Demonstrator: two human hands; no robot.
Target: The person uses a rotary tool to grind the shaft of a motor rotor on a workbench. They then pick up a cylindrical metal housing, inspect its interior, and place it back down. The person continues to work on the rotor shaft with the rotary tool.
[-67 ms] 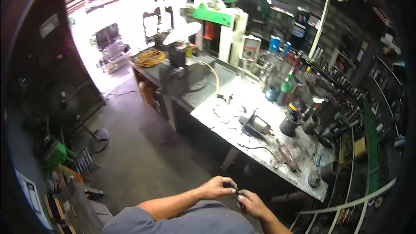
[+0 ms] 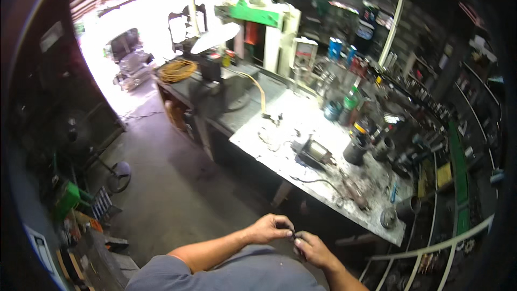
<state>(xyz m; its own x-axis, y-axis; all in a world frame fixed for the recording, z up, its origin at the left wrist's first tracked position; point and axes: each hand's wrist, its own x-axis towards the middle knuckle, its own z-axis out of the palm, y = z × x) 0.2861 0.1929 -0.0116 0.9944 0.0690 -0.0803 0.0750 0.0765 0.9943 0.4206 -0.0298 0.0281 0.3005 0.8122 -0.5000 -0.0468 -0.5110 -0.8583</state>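
- A small dark part (image 2: 293, 235) is pinched by the curled fingertips of the left hand (image 2: 271, 228) and the right hand (image 2: 313, 250), before the bench's (image 2: 253, 143) front edge.
- A disc (image 2: 388, 217) is placed near its right front corner.

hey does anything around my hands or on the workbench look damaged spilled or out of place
Nothing looks clearly spilled or broken. A dark cord curls loose across the workbench near its front edge, which looks untidy. The small dark piece between your left hand and right hand is too small to judge for damage.
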